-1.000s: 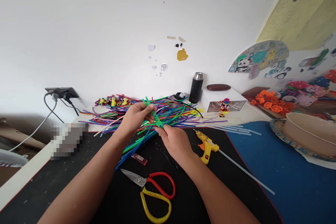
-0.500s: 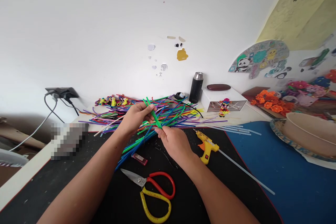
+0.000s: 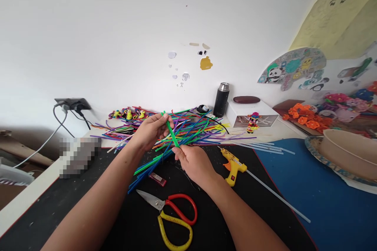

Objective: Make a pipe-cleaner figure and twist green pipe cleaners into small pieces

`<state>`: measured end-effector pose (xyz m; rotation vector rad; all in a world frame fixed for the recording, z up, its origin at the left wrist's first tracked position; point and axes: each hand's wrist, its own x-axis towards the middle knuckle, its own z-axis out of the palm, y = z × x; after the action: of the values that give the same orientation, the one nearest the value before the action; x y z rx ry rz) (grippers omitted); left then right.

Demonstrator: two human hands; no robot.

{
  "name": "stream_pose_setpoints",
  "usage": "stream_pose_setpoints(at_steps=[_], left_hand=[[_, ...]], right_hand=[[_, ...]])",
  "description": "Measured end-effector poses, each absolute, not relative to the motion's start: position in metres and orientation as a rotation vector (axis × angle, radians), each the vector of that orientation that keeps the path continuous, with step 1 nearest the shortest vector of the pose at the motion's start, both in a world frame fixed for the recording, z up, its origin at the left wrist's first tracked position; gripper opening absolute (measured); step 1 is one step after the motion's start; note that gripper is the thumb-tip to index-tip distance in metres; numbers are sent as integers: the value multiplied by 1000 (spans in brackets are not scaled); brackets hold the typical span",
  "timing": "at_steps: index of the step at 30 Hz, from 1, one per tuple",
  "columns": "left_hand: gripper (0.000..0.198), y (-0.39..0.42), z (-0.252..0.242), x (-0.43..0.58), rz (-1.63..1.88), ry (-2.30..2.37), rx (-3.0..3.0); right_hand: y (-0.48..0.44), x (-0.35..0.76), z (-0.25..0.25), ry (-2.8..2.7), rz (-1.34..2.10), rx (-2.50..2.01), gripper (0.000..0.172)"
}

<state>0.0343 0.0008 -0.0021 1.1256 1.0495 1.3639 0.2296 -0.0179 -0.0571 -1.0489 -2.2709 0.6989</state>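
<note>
Between my two hands runs a short bunch of green pipe cleaners [image 3: 173,137], slanting down to the right. My left hand [image 3: 154,128] pinches its upper end between thumb and fingers. The lower end is gripped by my right hand [image 3: 190,159], whose fingers are mostly hidden behind the thumb and knuckles. Behind and below the hands spreads a heap of many-coloured pipe cleaners [image 3: 203,129], with blue and green ones reaching onto the black mat [image 3: 118,219]. Scissors [image 3: 159,204] with one red and one yellow handle lie nearer to me, blades slightly apart.
A yellow glue gun [image 3: 234,166] with a long glue stick lies at right, several clear sticks [image 3: 265,148] beyond it. A small red box [image 3: 157,179] sits by the scissors. Further back stand a black thermos [image 3: 221,100], a white box [image 3: 253,111] and a small figure [image 3: 252,122].
The green pipe cleaners' upper ends, spread apart before, now lie closer together in my left fingers. The right hand has shifted slightly down along them. The view has moved a little.
</note>
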Motion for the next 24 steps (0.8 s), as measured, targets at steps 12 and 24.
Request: stream_pose_setpoints(at_steps=[12, 24], left_hand=[[37, 5, 0, 29, 1510, 1080, 1038], [41, 6, -11, 35, 1449, 1204, 1155]], right_hand=[[-19, 229, -59, -2307, 589, -1102, 44], [-17, 228, -64, -2243, 509, -1108, 39]])
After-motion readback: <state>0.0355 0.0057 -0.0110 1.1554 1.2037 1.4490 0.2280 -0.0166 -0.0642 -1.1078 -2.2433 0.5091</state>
